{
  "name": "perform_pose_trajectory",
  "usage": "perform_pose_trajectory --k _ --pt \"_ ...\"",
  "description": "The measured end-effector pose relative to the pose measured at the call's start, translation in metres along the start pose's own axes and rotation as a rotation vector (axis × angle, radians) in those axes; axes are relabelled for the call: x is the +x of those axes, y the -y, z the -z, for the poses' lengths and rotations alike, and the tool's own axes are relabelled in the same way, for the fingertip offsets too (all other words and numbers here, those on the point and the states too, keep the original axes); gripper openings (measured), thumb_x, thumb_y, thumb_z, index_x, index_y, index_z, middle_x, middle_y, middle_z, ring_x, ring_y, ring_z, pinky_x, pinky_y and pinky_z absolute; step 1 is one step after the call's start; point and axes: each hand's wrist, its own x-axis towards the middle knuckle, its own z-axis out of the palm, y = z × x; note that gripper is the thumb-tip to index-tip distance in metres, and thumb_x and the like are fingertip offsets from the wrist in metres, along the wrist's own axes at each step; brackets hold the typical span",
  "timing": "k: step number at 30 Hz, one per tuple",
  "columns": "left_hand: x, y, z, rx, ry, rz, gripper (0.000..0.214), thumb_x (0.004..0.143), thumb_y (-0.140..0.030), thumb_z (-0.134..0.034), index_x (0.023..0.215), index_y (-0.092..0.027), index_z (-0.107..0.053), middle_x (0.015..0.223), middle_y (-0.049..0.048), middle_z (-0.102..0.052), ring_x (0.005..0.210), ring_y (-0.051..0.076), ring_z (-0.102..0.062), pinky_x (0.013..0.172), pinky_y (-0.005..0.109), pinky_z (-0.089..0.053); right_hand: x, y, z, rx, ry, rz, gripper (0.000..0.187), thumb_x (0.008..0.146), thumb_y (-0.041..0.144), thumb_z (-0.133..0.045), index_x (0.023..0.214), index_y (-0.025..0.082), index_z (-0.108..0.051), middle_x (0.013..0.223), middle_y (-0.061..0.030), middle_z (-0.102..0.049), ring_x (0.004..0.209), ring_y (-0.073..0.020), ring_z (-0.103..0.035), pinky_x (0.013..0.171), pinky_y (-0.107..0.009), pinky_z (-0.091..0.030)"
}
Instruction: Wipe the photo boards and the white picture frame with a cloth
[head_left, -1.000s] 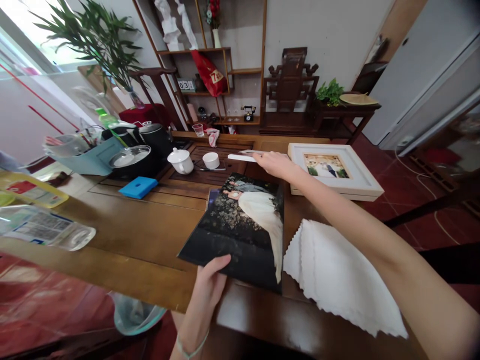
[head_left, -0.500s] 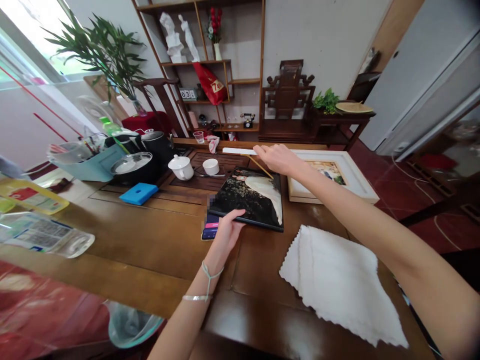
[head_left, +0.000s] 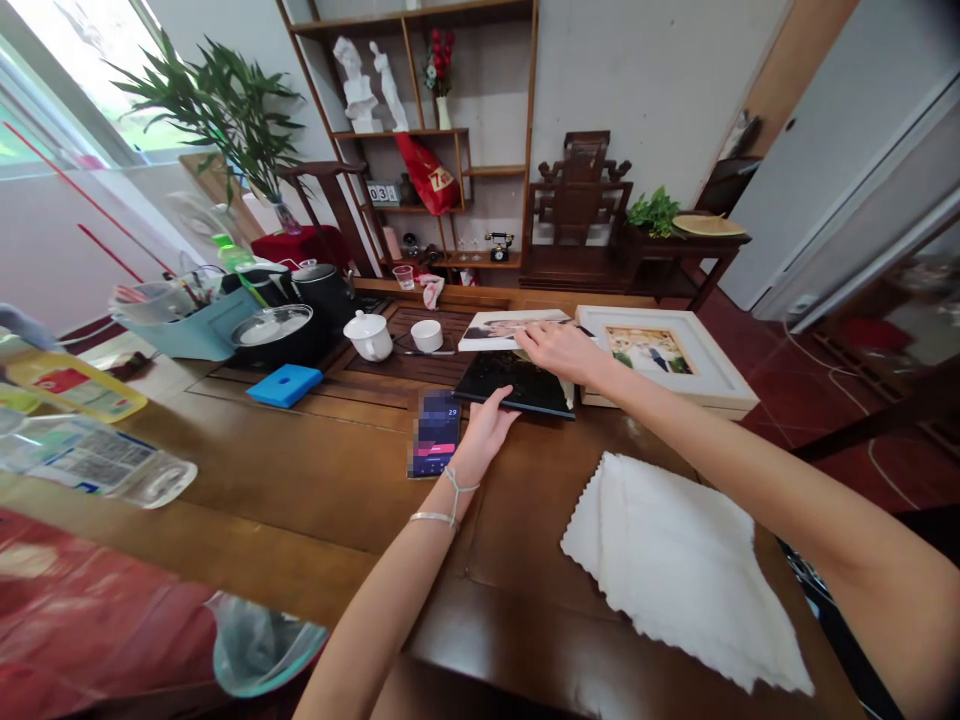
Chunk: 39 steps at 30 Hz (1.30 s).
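Note:
My left hand (head_left: 484, 435) grips the near edge of a dark picture frame (head_left: 510, 385), thumb on top, fingers underneath. Part of its dark picture shows. Just above it, a white-edged picture frame (head_left: 480, 330) lies nearly level, picture side up, overlapping the dark frame's far part. My right hand (head_left: 559, 350) is closed over the near right side of the white-edged frame; some fingertips are hidden. To the right lies a larger white framed photo (head_left: 712, 350). Close to my left wrist is a lit phone (head_left: 437, 430). A white cloth (head_left: 682, 560) is spread below my right forearm.
On the wooden table (head_left: 315, 480) stand a white lidded teapot (head_left: 367, 338), a white cup (head_left: 427, 336), a blue block (head_left: 285, 385) and a black pan (head_left: 271, 330). Bottles (head_left: 105, 460) lie at the left. A lined bin (head_left: 262, 650) is below the front edge.
The white-edged frame has tipped so that its picture face shows, and it covers more of the dark frame. My left hand has moved the dark frame away and right, uncovering the phone.

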Motion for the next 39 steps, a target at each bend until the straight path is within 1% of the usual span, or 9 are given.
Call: perform_pose_trajectory --k 4,7,11,16,23,31,33,37,39 --pt "0.013 0.009 -0.011 0.029 -0.081 0.008 0.032 0.070 -0.003 -0.076 0.092 -0.020 -0.061 0.093 0.0026 -0.074 0.099 0.020 -0.070 0.097 0.039 -0.053 -0.003 0.007 -0.016 0.006 -0.013 -0.002 0.040 0.099 0.007 -0.025 0.132 0.005 -0.047 0.122 -0.0247 -0.062 0.107 -0.0287 -0.060 0.079 -0.037 -0.048" --pt "0.017 0.011 -0.014 0.070 -0.095 0.030 0.028 0.073 -0.001 -0.075 0.087 -0.018 -0.058 0.081 0.0014 -0.072 0.088 0.019 -0.072 0.094 0.042 -0.056 -0.004 0.009 -0.027 0.017 -0.012 -0.021 0.042 0.098 0.006 -0.024 0.133 0.005 -0.047 0.123 -0.0254 -0.062 0.108 -0.0292 -0.060 0.080 -0.038 -0.049" --pt "0.014 0.012 -0.005 0.154 -0.090 0.066 0.033 0.070 0.005 -0.077 0.080 -0.016 -0.053 0.065 -0.0016 -0.066 0.067 0.017 -0.072 0.084 0.045 -0.062 -0.006 0.012 -0.038 0.044 -0.005 -0.050 0.043 0.098 0.007 -0.024 0.135 0.005 -0.047 0.127 -0.0267 -0.060 0.112 -0.0310 -0.058 0.084 -0.042 -0.049" --pt "0.014 0.023 0.004 0.236 -0.139 0.042 0.031 0.067 -0.002 -0.084 0.072 -0.013 -0.055 0.055 -0.0030 -0.060 0.058 0.015 -0.070 0.078 0.037 -0.064 -0.007 0.024 -0.047 0.086 0.010 -0.108 0.046 0.097 0.007 -0.027 0.140 0.006 -0.044 0.136 -0.0289 -0.054 0.118 -0.0330 -0.055 0.089 -0.047 -0.049" --pt "0.026 0.040 -0.005 0.246 -0.194 -0.011 0.036 0.061 -0.007 -0.088 0.063 -0.013 -0.053 0.048 -0.0046 -0.055 0.070 0.022 -0.075 0.081 0.038 -0.064 -0.010 0.046 -0.059 0.143 0.046 -0.191 0.049 0.097 0.008 -0.025 0.142 0.005 -0.045 0.141 -0.0340 -0.048 0.123 -0.0365 -0.054 0.097 -0.054 -0.043" --pt "0.032 0.030 0.000 0.286 -0.179 0.049 0.033 0.060 -0.005 -0.088 0.060 -0.012 -0.056 0.051 0.0019 -0.061 0.079 0.029 -0.076 0.084 0.042 -0.063 -0.006 0.059 -0.068 0.236 0.087 -0.328 0.050 0.097 0.007 -0.037 0.146 0.006 -0.042 0.145 -0.0328 -0.045 0.129 -0.0366 -0.051 0.103 -0.055 -0.039" --pt "0.031 0.027 0.001 0.286 -0.167 0.071 0.031 0.064 -0.005 -0.086 0.059 -0.011 -0.057 0.054 0.0052 -0.064 0.082 0.030 -0.077 0.086 0.042 -0.063 -0.003 0.061 -0.068 0.255 0.104 -0.375 0.049 0.097 0.011 -0.044 0.146 0.007 -0.043 0.145 -0.0303 -0.046 0.130 -0.0364 -0.049 0.103 -0.056 -0.039" --pt "0.029 0.024 0.003 0.294 -0.146 0.105 0.023 0.069 -0.005 -0.083 0.064 -0.009 -0.061 0.064 0.0114 -0.070 0.087 0.030 -0.076 0.087 0.042 -0.062 0.003 0.059 -0.066 0.296 0.147 -0.430 0.044 0.094 0.032 -0.062 0.135 0.018 -0.053 0.139 -0.0139 -0.053 0.121 -0.0305 -0.055 0.099 -0.055 -0.047" --pt "0.028 0.024 0.003 0.306 -0.138 0.110 0.020 0.071 -0.006 -0.082 0.066 -0.009 -0.063 0.065 0.0124 -0.071 0.086 0.030 -0.077 0.086 0.041 -0.062 0.006 0.055 -0.065 0.329 0.168 -0.428 0.041 0.093 0.037 -0.063 0.129 0.019 -0.056 0.133 -0.0109 -0.056 0.113 -0.0273 -0.059 0.093 -0.051 -0.051"
